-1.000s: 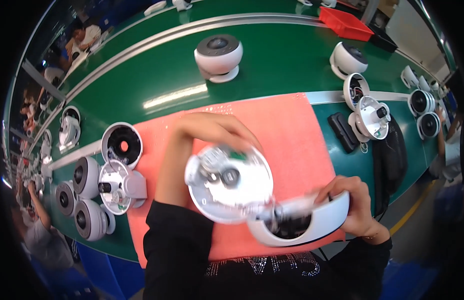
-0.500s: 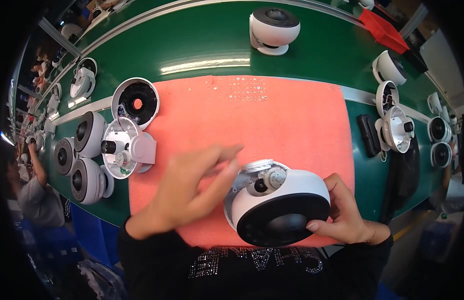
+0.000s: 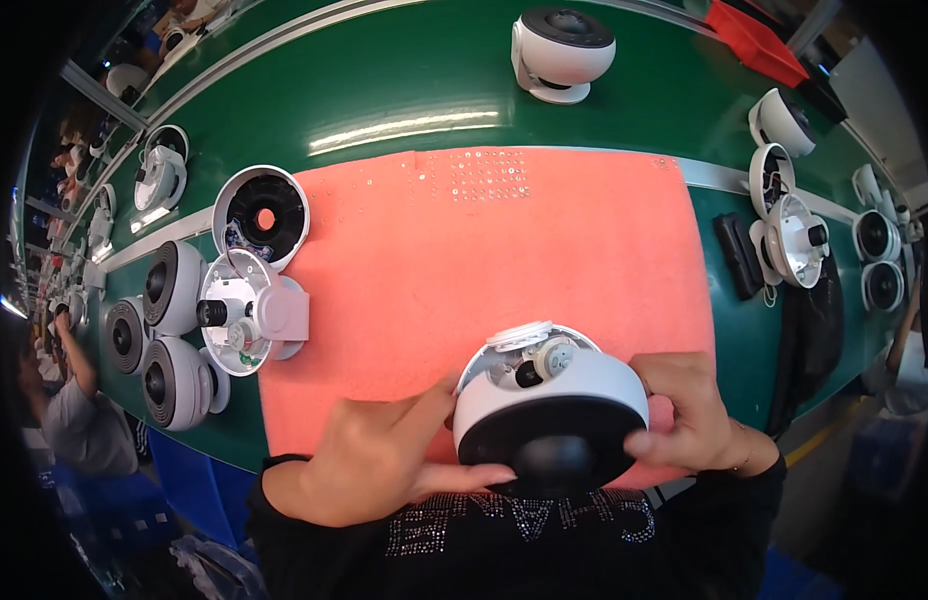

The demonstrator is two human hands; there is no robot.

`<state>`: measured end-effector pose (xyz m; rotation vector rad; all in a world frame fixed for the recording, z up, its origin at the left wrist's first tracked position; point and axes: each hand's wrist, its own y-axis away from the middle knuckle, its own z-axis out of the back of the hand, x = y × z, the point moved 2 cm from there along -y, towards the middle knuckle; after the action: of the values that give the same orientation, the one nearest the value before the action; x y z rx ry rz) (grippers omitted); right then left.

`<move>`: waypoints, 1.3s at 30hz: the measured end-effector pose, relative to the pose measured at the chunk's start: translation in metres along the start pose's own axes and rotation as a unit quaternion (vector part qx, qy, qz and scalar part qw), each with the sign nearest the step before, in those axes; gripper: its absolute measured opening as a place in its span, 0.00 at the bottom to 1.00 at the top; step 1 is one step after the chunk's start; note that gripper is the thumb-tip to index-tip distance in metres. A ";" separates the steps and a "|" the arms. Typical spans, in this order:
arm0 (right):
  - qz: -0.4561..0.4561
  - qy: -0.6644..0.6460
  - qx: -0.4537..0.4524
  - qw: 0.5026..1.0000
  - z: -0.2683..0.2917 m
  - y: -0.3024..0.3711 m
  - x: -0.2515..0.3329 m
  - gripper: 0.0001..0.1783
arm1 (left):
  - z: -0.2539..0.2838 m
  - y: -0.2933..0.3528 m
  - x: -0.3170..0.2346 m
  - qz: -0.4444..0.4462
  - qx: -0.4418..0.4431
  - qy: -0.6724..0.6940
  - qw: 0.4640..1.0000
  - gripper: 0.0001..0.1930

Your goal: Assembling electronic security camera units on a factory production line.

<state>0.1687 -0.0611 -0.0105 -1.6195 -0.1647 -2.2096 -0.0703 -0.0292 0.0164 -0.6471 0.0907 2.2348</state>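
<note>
I hold a white dome-shaped camera housing [image 3: 552,410] with a black front face between both hands, low over the near edge of the orange-pink mat [image 3: 484,250]. My left hand [image 3: 379,455] cups its left side and lower rim. My right hand [image 3: 689,415] grips its right side. A round white inner plate with small parts shows at the housing's open top, facing away from me.
The mat lies on a green bench [image 3: 384,90]. Left of it sit an open white shell [image 3: 261,215], an inner assembly [image 3: 246,312] and several stacked housings [image 3: 174,380]. Another finished unit [image 3: 562,48] stands far, more parts [image 3: 789,235] at the right. A person [image 3: 69,420] works at the left.
Earlier my left hand held the round inner plate apart from the housing. Now the plate sits in the housing, and my left hand has come back onto its left side.
</note>
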 end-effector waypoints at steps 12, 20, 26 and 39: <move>-0.110 0.144 0.080 0.980 0.004 -0.016 -0.016 0.24 | -0.002 -0.020 0.012 -0.005 0.075 -0.084 0.994 0.27; 0.169 0.397 -0.089 0.898 -0.002 -0.021 0.014 0.20 | 0.001 -0.025 0.013 0.009 0.106 -0.087 0.990 0.26; 0.210 0.270 0.064 0.938 -0.013 -0.019 0.032 0.18 | 0.002 -0.024 0.012 0.024 0.116 -0.077 0.990 0.26; -0.165 -0.089 0.074 0.979 -0.020 -0.015 -0.023 0.32 | -0.033 -0.017 0.035 0.158 0.259 0.367 0.879 0.29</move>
<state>0.1507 -0.0480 -0.0361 -1.8104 -0.6761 -2.2169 -0.0637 -0.0024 -0.0271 -1.1922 1.2053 1.9890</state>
